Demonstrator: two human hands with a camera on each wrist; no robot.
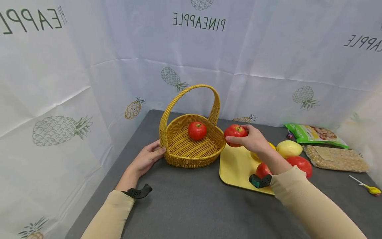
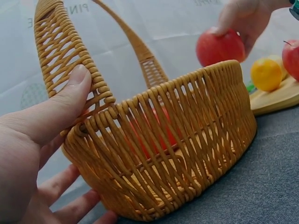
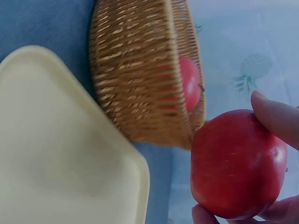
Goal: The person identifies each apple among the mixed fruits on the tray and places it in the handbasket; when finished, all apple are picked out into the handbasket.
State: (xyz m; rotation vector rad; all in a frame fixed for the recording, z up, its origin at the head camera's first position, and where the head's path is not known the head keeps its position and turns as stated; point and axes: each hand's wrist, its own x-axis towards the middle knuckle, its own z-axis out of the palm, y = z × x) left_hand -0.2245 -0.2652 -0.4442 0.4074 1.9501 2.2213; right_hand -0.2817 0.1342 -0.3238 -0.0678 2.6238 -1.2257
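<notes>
A yellow wicker basket with a tall arched handle stands on the grey table, one red apple inside it. My left hand holds the basket's left end, thumb over the foot of the handle and fingers around the outer side. Just beyond the right rim, my right hand grips another red apple between thumb and fingers, raised above the corner of a pale yellow tray. On that tray, partly behind my right forearm, lie a red apple, a larger red fruit, a lemon and an orange-yellow fruit.
Right of the tray are a green food packet, a clear bag of grains and a yellow lollipop. A white curtain printed with pineapples hangs behind the table and along its left side.
</notes>
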